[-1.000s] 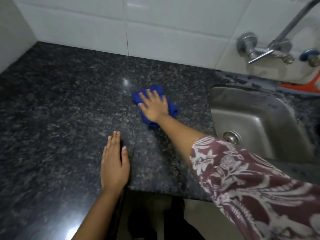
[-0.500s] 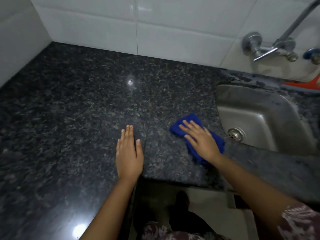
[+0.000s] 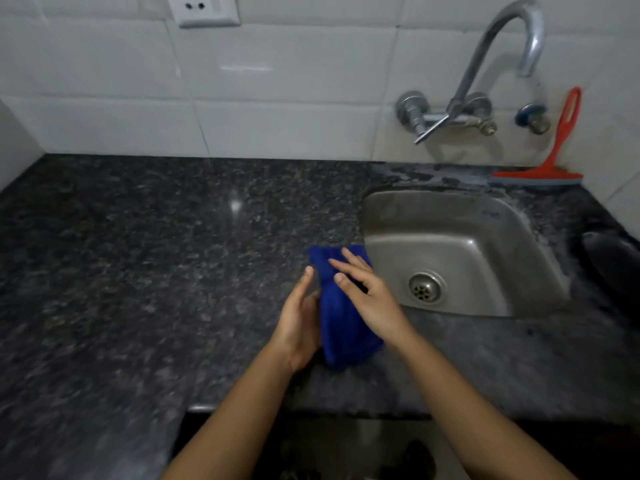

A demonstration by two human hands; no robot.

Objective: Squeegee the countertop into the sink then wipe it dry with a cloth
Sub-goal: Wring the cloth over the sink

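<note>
A bunched blue cloth point(image 3: 341, 327) sits between both of my hands, just left of the steel sink point(image 3: 491, 216), over the dark speckled granite countertop point(image 3: 138, 258). My left hand point(image 3: 299, 320) cups the cloth's left side with the fingers pointing up. My right hand point(image 3: 367, 292) presses on its right and top with the fingers spread. I cannot tell whether the cloth is lifted off the stone. The red squeegee point(image 3: 557, 147) leans against the wall tiles behind the sink, blade down on the counter.
A chrome tap point(image 3: 485, 71) arches over the sink from the tiled wall. A wall socket point(image 3: 204, 10) is at the top left. A dark object point(image 3: 613, 268) lies at the right edge. The counter's front edge point(image 3: 311, 410) runs under my forearms.
My right hand dragged the cloth from mid-counter toward the sink's left edge. My left hand left its flat rest on the counter and joined the cloth, which is now bunched between both hands.
</note>
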